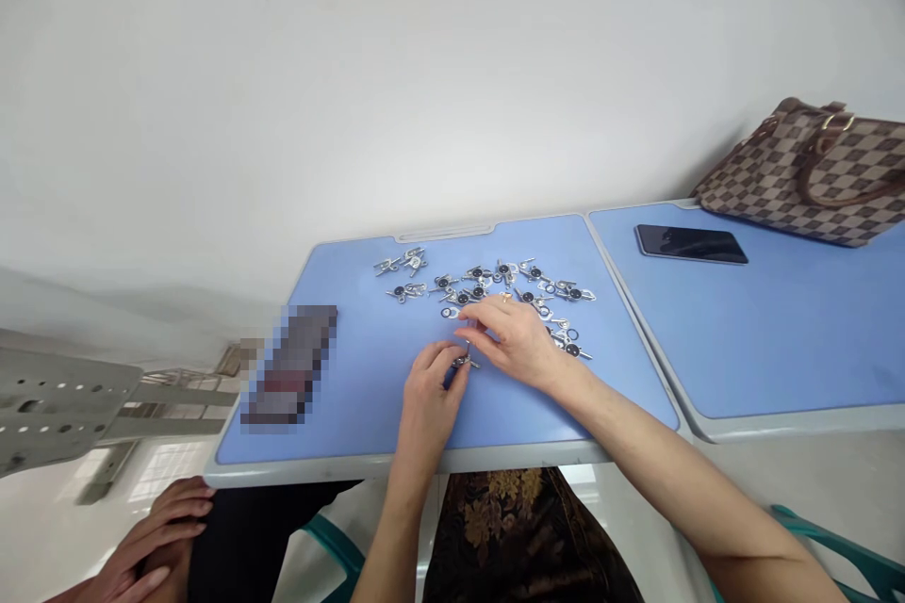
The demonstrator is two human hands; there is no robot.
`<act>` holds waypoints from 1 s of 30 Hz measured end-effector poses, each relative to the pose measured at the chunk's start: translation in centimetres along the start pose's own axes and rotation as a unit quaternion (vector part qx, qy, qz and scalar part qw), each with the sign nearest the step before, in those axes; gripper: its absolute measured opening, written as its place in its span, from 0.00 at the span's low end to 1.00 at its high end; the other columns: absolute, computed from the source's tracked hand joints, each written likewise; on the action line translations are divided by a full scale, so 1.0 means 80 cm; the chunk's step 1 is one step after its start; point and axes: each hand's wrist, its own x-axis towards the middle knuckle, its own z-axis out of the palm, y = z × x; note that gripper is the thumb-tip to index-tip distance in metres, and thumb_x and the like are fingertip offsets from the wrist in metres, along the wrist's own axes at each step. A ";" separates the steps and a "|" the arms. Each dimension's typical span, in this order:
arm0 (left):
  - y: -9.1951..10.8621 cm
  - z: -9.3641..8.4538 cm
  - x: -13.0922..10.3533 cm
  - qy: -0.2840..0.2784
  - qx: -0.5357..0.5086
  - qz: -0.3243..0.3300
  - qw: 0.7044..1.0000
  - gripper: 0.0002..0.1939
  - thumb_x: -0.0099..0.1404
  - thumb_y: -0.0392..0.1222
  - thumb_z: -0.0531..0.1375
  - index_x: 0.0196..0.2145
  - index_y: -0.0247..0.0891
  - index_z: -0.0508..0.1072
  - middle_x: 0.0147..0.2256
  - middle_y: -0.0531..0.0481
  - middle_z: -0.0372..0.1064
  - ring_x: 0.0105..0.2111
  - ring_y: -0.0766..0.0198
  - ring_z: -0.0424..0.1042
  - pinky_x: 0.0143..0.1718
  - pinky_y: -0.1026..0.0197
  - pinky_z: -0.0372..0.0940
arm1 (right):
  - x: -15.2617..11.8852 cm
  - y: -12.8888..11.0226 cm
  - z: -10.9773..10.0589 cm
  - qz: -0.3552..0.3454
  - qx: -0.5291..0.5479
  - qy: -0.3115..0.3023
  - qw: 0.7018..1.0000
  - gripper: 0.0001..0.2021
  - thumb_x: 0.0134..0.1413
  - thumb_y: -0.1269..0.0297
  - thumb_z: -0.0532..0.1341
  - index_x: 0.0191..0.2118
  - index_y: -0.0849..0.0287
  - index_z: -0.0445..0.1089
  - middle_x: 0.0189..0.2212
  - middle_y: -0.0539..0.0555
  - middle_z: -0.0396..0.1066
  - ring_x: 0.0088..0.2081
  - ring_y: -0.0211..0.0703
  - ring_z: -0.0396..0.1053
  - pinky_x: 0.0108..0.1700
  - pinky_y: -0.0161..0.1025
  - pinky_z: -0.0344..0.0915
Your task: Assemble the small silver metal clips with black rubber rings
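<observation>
My left hand (433,386) rests on the blue table, its thumb and forefinger closed on a small silver metal piece (462,361). Just above it is my right hand (515,335), fingers bent into a pinch beside a thin shiny sliver that stands up from the piece. What the right fingertips hold is too small to make out. Beyond both hands lie several small silver metal pieces with round black discs (503,270), some with rings. A separate little group of silver pieces (403,261) without visible discs lies farther back.
A blurred-out dark object (293,363) lies at the table's left. On the adjoining right table (770,330) are a black phone (691,244) and a checked handbag (813,170). Another person's hand (159,537) rests on a knee at lower left. A white wall (452,85) stands behind.
</observation>
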 end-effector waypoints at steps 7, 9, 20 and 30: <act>-0.002 0.002 -0.002 0.014 0.039 0.026 0.999 0.07 0.68 0.36 0.57 0.41 0.41 0.73 0.41 0.48 0.73 0.41 0.57 0.73 0.43 0.55 0.69 | 0.000 -0.006 0.000 0.006 -0.028 -0.017 0.999 0.11 0.68 0.62 0.54 0.44 0.60 0.72 0.33 0.54 0.75 0.31 0.38 0.71 0.33 0.34 0.65; -0.003 0.003 -0.002 0.018 0.040 0.030 0.999 0.06 0.68 0.37 0.57 0.41 0.41 0.73 0.40 0.48 0.73 0.41 0.57 0.73 0.43 0.55 0.69 | 0.003 -0.007 -0.007 0.000 -0.028 -0.047 0.998 0.12 0.68 0.64 0.53 0.48 0.61 0.71 0.36 0.56 0.75 0.34 0.41 0.71 0.34 0.36 0.67; -0.004 0.003 0.000 0.019 0.056 0.030 0.998 0.06 0.69 0.37 0.56 0.39 0.39 0.74 0.38 0.48 0.73 0.39 0.58 0.73 0.40 0.57 0.68 | 0.008 -0.005 -0.004 0.008 0.011 -0.063 0.998 0.07 0.66 0.65 0.55 0.40 0.60 0.70 0.33 0.55 0.73 0.35 0.41 0.69 0.38 0.37 0.64; -0.002 0.003 0.000 0.031 0.060 0.020 0.998 0.06 0.69 0.38 0.56 0.38 0.39 0.74 0.36 0.48 0.72 0.36 0.58 0.73 0.37 0.58 0.68 | 0.008 -0.016 -0.007 0.023 -0.002 -0.134 0.991 0.13 0.68 0.65 0.53 0.53 0.57 0.68 0.38 0.53 0.75 0.35 0.39 0.71 0.36 0.35 0.63</act>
